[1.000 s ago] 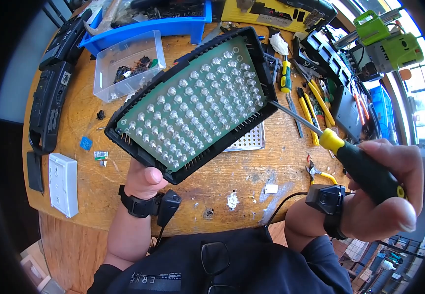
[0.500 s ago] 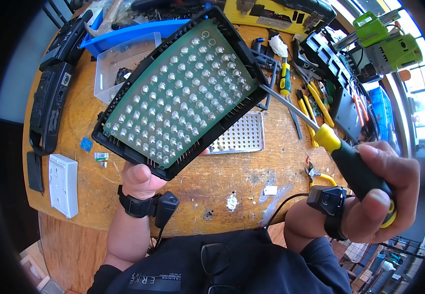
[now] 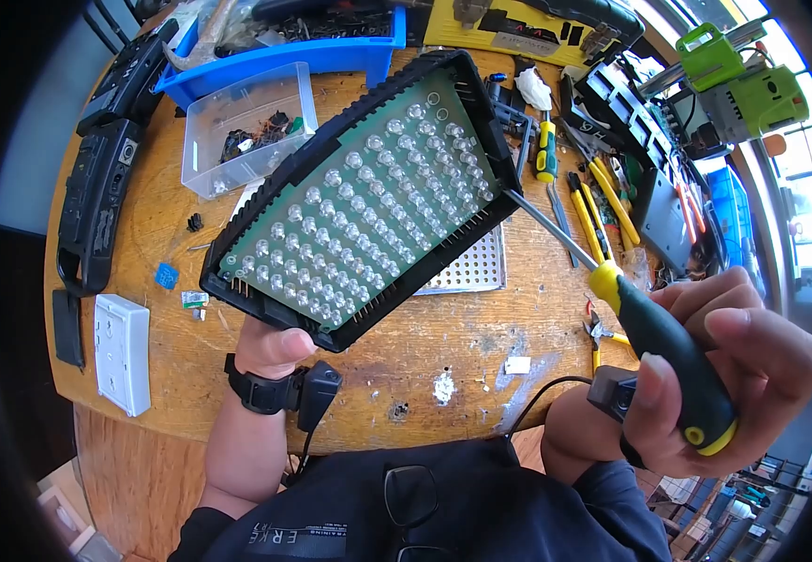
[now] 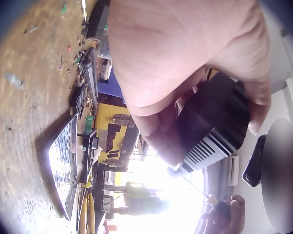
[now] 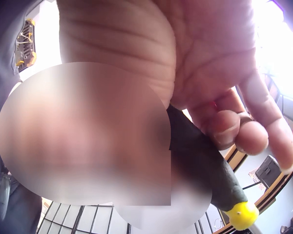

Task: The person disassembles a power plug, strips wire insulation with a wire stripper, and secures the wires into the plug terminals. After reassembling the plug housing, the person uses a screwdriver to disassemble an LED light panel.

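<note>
My left hand point(image 3: 275, 348) grips a black plastic housing point(image 3: 335, 339) from below at its near left end, thumb on the rim and fingers hidden behind it. Inside lies a green circuit board point(image 3: 410, 105) covered with rows of clear LEDs, tilted up toward the head camera. From the left wrist, the housing point(image 4: 212, 114) shows slots along one side. In my right hand point(image 3: 771, 361) is a screwdriver point(image 3: 663, 342) with a dark green and yellow handle, held between thumb and fingers. Its metal shaft runs to the housing's right edge, tip right at the board's corner.
Behind the housing lies a perforated metal plate point(image 3: 471, 267). A clear bin point(image 3: 209, 155) and a blue tray point(image 3: 331, 61) stand at the back. Pliers point(image 3: 601, 330) and several tools are on the right; a white plastic cover point(image 3: 122, 356) is at left.
The housing turned more face-on half a second ago, then tilted back to about its earlier angle. My right hand has shifted its fingers on the screwdriver, whose handle end now sits lower.
</note>
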A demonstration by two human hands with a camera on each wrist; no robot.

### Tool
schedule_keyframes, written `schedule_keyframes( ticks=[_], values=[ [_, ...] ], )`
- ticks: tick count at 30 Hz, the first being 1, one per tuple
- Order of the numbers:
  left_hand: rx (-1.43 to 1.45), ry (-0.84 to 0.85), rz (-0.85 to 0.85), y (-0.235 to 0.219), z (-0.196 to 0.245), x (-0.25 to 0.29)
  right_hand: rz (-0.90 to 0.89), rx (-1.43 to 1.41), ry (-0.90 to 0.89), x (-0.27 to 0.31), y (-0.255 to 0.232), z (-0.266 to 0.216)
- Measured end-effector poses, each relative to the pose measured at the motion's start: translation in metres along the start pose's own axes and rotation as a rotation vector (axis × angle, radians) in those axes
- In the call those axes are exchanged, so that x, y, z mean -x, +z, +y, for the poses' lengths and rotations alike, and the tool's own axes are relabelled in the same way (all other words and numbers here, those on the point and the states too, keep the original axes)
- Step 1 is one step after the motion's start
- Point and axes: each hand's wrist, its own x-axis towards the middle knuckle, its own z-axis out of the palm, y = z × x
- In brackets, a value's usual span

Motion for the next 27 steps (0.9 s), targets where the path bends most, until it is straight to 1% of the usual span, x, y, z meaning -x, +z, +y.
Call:
schedule_keyframes(
  ticks=[2, 3, 5, 6, 8, 9, 10, 13, 14, 16, 17, 18, 20, 21, 24, 25, 26, 27],
  values=[
    [0.011, -0.006, 0.012, 0.003, 0.000, -0.001, -0.151, 0.019, -0.038, -0.005, -0.007, -0.001],
    [0.023, -0.011, 0.024, 0.005, 0.001, -0.001, -0.150, 0.019, -0.037, -0.006, -0.009, 0.002],
    [0.032, -0.019, 0.034, 0.008, 0.004, 0.001, -0.221, -0.028, -0.073, -0.007, -0.012, 0.007],
    [0.042, -0.025, 0.044, 0.010, 0.006, 0.001, -0.219, -0.026, -0.071, -0.004, -0.011, 0.002],
    [0.009, -0.017, 0.031, 0.007, 0.005, 0.001, 0.003, -0.082, 0.209, 0.005, -0.006, -0.010],
    [-0.024, -0.013, 0.045, 0.006, 0.005, 0.003, 0.029, -0.208, 0.206, 0.006, -0.006, -0.003],
    [-0.058, -0.009, 0.060, 0.006, 0.005, 0.003, 0.029, -0.208, 0.206, 0.008, -0.007, -0.007],
    [-0.080, -0.008, 0.089, 0.012, 0.005, 0.002, 0.185, 0.204, 0.451, 0.003, -0.001, -0.029],
    [-0.088, -0.008, 0.094, 0.012, 0.005, 0.002, 0.184, 0.204, 0.451, 0.004, 0.002, -0.025],
    [-0.088, -0.001, 0.099, 0.010, 0.004, 0.001, 0.263, 0.141, 0.216, 0.005, 0.010, -0.013],
    [-0.084, -0.001, 0.096, 0.008, 0.003, 0.001, 0.171, 0.146, 0.128, 0.005, 0.004, -0.009],
    [-0.081, -0.002, 0.093, 0.007, 0.003, 0.001, 0.171, 0.145, 0.128, 0.002, -0.004, -0.003],
    [-0.084, -0.001, 0.102, 0.008, 0.003, 0.001, -0.150, 0.091, -0.034, -0.003, -0.018, 0.004],
    [-0.086, 0.000, 0.111, 0.009, 0.003, 0.001, -0.149, 0.092, -0.033, -0.002, -0.016, 0.003],
    [-0.065, -0.001, 0.106, 0.005, 0.003, 0.003, 0.130, 0.010, 0.173, 0.009, -0.004, -0.010],
    [-0.065, -0.001, 0.106, 0.006, 0.003, 0.003, 0.102, 0.043, 0.294, 0.006, -0.010, -0.017],
    [-0.029, -0.017, 0.087, 0.008, 0.004, 0.002, 0.102, 0.043, 0.294, 0.006, -0.007, -0.017],
    [0.008, -0.032, 0.068, 0.009, 0.005, 0.001, 0.185, 0.132, 0.327, 0.006, 0.000, -0.017]
  ],
)
